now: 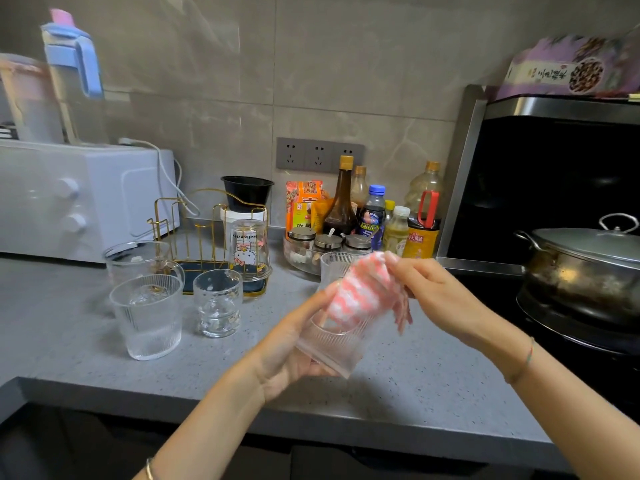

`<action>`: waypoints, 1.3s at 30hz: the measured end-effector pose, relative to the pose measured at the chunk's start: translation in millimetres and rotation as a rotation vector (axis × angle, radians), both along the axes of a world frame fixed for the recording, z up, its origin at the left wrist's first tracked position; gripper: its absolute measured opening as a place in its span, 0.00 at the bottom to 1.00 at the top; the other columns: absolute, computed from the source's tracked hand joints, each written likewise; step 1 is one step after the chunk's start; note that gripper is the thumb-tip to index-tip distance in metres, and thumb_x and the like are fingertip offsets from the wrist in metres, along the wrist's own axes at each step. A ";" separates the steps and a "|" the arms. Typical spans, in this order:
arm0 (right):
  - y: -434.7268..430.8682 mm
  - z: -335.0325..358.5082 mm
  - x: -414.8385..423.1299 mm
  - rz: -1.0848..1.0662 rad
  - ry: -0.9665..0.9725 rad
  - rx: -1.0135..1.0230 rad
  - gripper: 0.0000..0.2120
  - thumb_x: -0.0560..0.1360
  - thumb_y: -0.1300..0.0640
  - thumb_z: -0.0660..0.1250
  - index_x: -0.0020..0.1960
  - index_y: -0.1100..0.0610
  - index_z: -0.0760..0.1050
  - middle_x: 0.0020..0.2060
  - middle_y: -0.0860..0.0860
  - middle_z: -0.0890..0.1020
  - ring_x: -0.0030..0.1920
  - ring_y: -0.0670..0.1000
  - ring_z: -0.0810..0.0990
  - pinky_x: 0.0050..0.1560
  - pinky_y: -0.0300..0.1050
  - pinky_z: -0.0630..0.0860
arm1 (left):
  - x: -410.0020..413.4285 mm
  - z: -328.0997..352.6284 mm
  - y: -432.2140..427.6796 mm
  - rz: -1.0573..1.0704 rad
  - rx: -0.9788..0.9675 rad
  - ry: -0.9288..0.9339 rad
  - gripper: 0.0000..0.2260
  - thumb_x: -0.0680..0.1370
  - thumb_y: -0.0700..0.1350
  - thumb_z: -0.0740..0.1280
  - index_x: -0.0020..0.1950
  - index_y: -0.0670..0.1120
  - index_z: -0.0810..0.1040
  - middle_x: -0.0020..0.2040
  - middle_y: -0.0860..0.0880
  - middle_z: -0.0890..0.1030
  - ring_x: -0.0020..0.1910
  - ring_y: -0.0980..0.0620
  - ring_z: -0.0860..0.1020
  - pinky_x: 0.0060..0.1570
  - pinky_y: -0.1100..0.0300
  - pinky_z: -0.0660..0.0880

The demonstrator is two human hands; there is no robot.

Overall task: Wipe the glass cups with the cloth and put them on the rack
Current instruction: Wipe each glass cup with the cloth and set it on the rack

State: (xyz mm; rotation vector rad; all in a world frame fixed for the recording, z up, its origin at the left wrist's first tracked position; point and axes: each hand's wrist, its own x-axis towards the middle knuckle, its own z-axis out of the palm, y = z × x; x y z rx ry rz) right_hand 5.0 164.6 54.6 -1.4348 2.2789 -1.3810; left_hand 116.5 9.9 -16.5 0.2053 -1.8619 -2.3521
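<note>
Pink cloth (356, 289) stuffed inside blurred ribbed cup (332, 344), both hands gripping

Ribbed clear glass cup (332, 341): glossy, fluted wall. Pink-and-white checked cloth (360, 289): soft, matt weave, stuffed into that cup. Speckled grey stone-look countertop (433, 386): matt, fine-grained. Gold wire rack (194, 223): thin polished metal. Printed clear glass cup (248, 251) (cartoon decal, inverted on rack): smooth, shiny. Steel lidded wok (585, 268): brushed lid, darkened glossy body. Grey wall tiles (194, 81): smooth, faint sheen.
</note>
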 end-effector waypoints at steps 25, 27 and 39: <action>-0.2 -45.2 23.0 0.307 -0.338 0.076 0.21 0.71 0.66 0.72 0.63 0.55 0.75 0.57 0.47 0.83 0.59 0.46 0.80 0.60 0.36 0.74 | -24.4 -8.7 24.2 0.501 -0.169 0.065 0.24 0.71 0.73 0.52 0.51 0.58 0.76 0.50 0.53 0.81 0.50 0.57 0.80 0.54 0.57 0.76; -0.1 -45.1 25.3 0.332 -0.373 0.062 0.23 0.71 0.69 0.71 0.63 0.54 0.74 0.57 0.46 0.82 0.59 0.45 0.79 0.60 0.35 0.73 | -23.0 -6.0 26.6 0.538 -0.217 0.162 0.12 0.80 0.61 0.52 0.42 0.60 0.70 0.41 0.60 0.74 0.40 0.70 0.76 0.48 0.70 0.72; 0.7 -31.3 20.4 0.307 -0.710 -0.202 0.14 0.68 0.69 0.69 0.51 0.57 0.78 0.43 0.54 0.86 0.41 0.48 0.85 0.36 0.34 0.78 | -29.0 -24.5 17.6 0.592 -0.549 0.548 0.26 0.73 0.74 0.52 0.54 0.55 0.71 0.45 0.52 0.77 0.44 0.51 0.78 0.46 0.58 0.75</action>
